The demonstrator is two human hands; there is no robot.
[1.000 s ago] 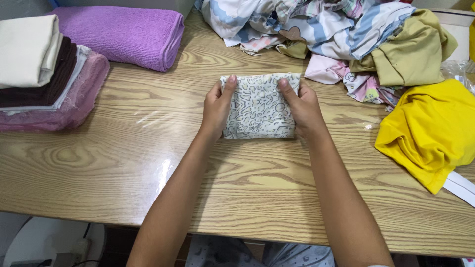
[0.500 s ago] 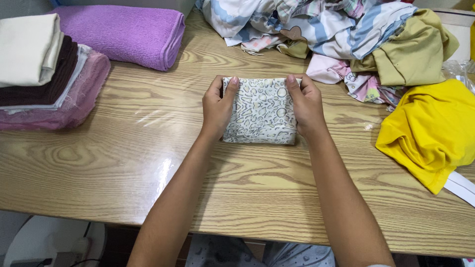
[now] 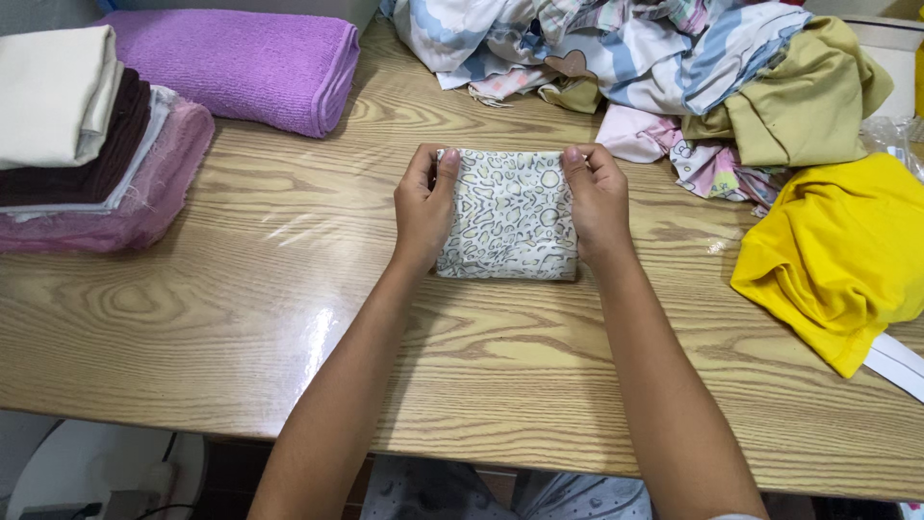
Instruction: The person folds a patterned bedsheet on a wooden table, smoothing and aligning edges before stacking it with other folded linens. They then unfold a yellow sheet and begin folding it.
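A small folded cloth (image 3: 507, 214), white with a grey leopard-like print, lies on the wooden table (image 3: 289, 318) in the middle. My left hand (image 3: 423, 207) grips its left edge, thumb on top. My right hand (image 3: 597, 202) grips its right edge the same way. The cloth sits flat between both hands as a neat square.
A stack of folded cloths (image 3: 77, 144) in cream, brown and pink stands at the left. Behind it lies a folded purple towel (image 3: 241, 63). A heap of unfolded clothes (image 3: 654, 67) fills the back right. A yellow garment (image 3: 837, 250) lies at the right edge.
Both hands have shifted the folded cloth slightly and moved their thumbs toward its far corners. The cloth looks a little more squared.
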